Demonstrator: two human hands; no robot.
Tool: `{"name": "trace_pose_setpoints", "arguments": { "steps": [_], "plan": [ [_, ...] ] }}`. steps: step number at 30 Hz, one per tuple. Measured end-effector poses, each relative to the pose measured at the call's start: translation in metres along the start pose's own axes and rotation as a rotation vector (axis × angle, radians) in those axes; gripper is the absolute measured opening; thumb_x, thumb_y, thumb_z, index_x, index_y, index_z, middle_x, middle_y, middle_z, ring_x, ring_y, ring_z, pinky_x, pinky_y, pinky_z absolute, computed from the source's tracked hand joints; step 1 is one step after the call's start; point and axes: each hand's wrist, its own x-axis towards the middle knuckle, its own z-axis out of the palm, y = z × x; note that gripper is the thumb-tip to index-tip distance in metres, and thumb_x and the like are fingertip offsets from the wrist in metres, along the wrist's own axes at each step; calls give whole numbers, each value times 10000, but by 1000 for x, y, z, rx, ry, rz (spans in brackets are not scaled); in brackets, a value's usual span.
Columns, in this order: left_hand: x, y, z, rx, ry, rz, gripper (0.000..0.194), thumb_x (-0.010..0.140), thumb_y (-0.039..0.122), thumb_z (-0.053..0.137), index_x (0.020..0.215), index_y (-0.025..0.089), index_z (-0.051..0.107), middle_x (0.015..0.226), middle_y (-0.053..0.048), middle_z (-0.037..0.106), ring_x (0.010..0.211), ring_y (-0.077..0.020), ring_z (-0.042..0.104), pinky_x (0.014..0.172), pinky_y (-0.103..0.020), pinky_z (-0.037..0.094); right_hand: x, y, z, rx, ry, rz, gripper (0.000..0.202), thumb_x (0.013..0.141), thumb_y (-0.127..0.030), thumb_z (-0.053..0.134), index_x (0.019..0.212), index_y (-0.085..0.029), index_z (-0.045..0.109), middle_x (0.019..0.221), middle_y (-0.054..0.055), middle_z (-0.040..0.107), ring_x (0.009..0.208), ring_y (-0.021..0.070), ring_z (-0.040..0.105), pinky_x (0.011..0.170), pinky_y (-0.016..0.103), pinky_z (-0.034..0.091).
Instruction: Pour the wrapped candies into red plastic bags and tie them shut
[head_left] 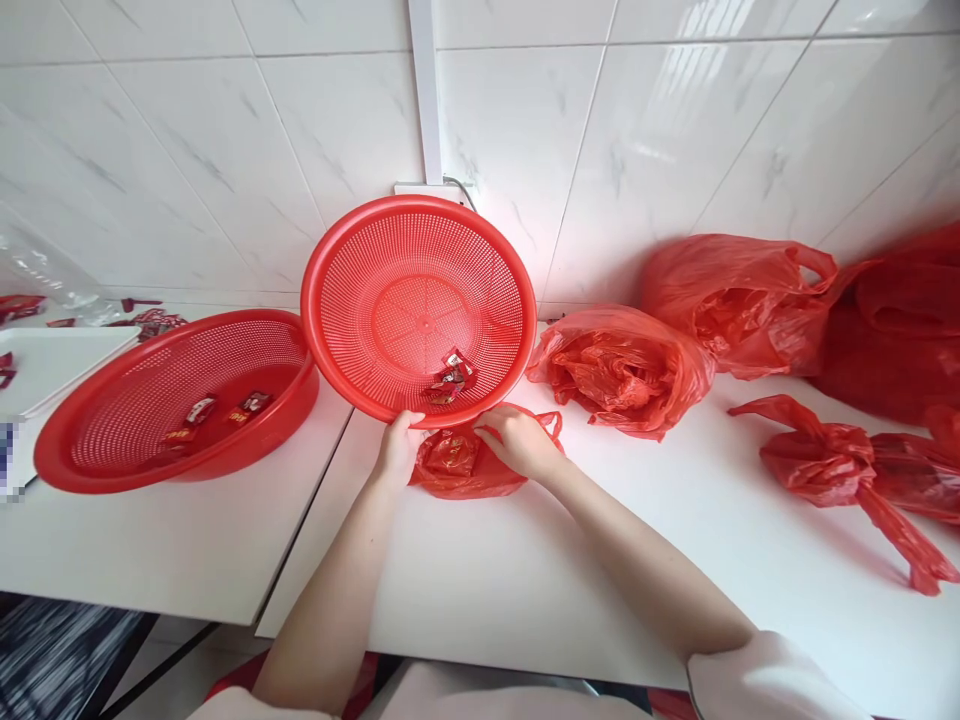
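Above white table (pixel 465 570), by tiles (pixel 517 120), left hand (pixel 397 445) holds basket (pixel 420 290); right hand (pixel 520 440), grip unclear.

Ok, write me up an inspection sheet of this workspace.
Surface: white left tabletop and white right tabletop, dark gap between them.
Job's things: tilted basket, red, with a few small packets low inside; small red bag below its near rim; second red basket at left, also with packets.
Clutter: white tray and clear plastic at far left; round red bag and knotted red bag at right, among others.
Grips: left grip on the tilted basket's near rim; right grip beside that rim, exact hold unclear.
Cables: thin cable beside the wall trunking.
Surroundings: marbled wall tiles.
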Motion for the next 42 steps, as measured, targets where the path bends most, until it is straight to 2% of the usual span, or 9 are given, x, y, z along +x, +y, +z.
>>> {"name": "trace_pose_setpoints", "arguments": {
  "steps": [4, 9, 15, 19, 23, 29, 33, 37, 42],
  "plan": [
    [-5, 6, 2, 11, -39, 14, 112, 677, 206, 583, 724, 118, 633, 772, -72, 676, 697, -171, 611, 524, -254, 442, -5, -9, -7, -115, 105, -64, 163, 916, -206, 476, 948, -216, 636, 883, 34, 663, 767, 151, 596, 716, 271, 463],
    [-15, 12, 9, -22, -193, -6, 255, 724, 223, 553, 913, 98, 668, 950, -125, 701, 910, -267, 650, 715, -385, 548, -6, -21, -14, -329, 302, -189, 175, 918, -242, 474, 982, -181, 625, 924, 88, 655, 840, 207, 583, 792, 356, 454],
    [-27, -6, 25, 8, -254, -98, 370, 709, 138, 593, 1075, 170, 635, 1025, -61, 693, 1081, -293, 610, 928, -536, 497, -1, -20, -23, -373, 107, -91, 480, 974, -328, 382, 1412, -132, 375, 1429, 147, 447, 1287, 254, 444, 1052, 434, 366],
    [-34, -22, 33, 9, -322, -181, 369, 710, 127, 588, 1073, 171, 643, 993, -74, 697, 1113, -331, 594, 944, -586, 472, -2, -8, -25, -264, -41, -93, 571, 935, -449, 457, 1401, -124, 406, 1344, 169, 535, 1291, 283, 457, 1148, 525, 198],
    [-34, -21, 33, 3, -319, -182, 329, 718, 124, 594, 1037, 171, 657, 986, -76, 696, 1118, -337, 591, 958, -593, 462, -2, -10, -25, -60, -76, -106, 433, 936, -347, 487, 1347, -209, 484, 1148, 84, 675, 1041, 230, 635, 1168, 520, 148],
    [-28, -12, 27, -31, -255, -138, 270, 723, 132, 596, 985, 167, 652, 1008, -73, 690, 1127, -316, 580, 952, -585, 474, 2, -11, -31, 466, 209, 249, 219, 878, -389, 574, 964, -200, 641, 911, 50, 717, 879, 201, 669, 858, 350, 504],
    [-19, -7, 18, -31, -177, -37, 166, 721, 137, 574, 874, 130, 637, 1021, -93, 681, 1122, -312, 579, 940, -567, 487, 2, -6, -45, 720, 132, 296, 252, 837, -424, 615, 872, -175, 610, 769, 21, 674, 657, 138, 622, 626, 254, 492],
    [-9, -1, 9, -9, -93, 29, 140, 701, 151, 569, 827, 115, 619, 989, -108, 682, 1074, -307, 602, 913, -557, 505, 1, 0, -43, 543, -9, 252, 244, 866, -394, 565, 884, -168, 655, 752, 18, 666, 640, 133, 599, 612, 251, 470],
    [-5, 2, 5, -1, -24, 57, 57, 672, 151, 588, 726, 141, 575, 884, -69, 680, 1032, -285, 614, 891, -549, 520, -1, 0, -34, -11, -54, 287, 153, 875, -281, 545, 870, -214, 683, 744, 35, 695, 662, 174, 624, 641, 279, 452]
  ]
}}
